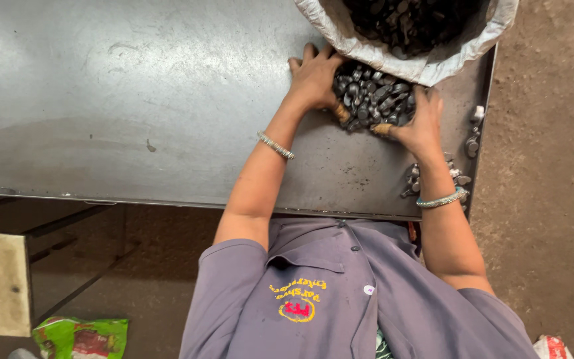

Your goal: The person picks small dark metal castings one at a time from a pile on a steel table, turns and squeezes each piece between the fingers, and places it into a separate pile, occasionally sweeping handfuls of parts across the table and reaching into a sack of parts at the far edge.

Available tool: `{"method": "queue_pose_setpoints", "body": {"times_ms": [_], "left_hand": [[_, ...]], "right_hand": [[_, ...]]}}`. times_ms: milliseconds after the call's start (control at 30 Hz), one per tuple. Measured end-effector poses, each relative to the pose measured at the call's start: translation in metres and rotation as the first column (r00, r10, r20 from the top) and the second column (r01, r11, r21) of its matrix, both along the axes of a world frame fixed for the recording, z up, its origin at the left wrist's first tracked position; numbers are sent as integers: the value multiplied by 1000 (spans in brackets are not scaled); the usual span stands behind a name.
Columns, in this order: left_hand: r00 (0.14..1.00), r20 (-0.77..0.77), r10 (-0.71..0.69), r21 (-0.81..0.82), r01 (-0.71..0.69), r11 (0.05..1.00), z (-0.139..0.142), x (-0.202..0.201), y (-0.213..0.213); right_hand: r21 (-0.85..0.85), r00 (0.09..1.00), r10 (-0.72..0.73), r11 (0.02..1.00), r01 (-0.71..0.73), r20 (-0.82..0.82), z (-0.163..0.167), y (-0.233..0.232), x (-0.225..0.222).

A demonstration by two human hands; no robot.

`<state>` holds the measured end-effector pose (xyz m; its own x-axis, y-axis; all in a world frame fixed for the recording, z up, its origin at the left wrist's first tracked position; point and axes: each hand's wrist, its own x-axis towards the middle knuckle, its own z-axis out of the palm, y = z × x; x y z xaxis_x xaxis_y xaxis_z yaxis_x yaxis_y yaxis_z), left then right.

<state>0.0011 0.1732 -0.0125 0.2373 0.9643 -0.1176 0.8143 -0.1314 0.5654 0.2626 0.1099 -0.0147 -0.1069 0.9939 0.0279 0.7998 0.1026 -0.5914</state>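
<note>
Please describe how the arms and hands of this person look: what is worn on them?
Both arms are bare below short, loose grey-purple shirt sleeves. The left hand has a thin silver beaded bangle on its wrist. The right hand has a silver and turquoise bangle on its wrist. No gloves; I cannot make out any rings.

Both arms stretched out, hands cupped toward each other

From where I stood, the left hand (313, 76) was angled in with fingers spread and curled, palm facing right. The right hand (421, 123) mirrored it, fingers bent, palm facing left. Both forearms were bare and nearly straight, elbows slightly bent, a bangle on each wrist, short grey sleeves at the shoulders.
</note>
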Motion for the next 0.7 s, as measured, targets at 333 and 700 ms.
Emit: {"method": "queue_pose_setpoints", "body": {"times_ms": [333, 700], "left_hand": [[999, 46, 14, 29, -16, 999, -2, -26, -71], [925, 219, 312, 60, -332, 942, 39, -19, -82]], "right_hand": [[-19, 984, 153, 988, -152, 85, -5, -24, -23], [-139, 769, -143, 988, 71, -622, 22, -31, 0]]}}
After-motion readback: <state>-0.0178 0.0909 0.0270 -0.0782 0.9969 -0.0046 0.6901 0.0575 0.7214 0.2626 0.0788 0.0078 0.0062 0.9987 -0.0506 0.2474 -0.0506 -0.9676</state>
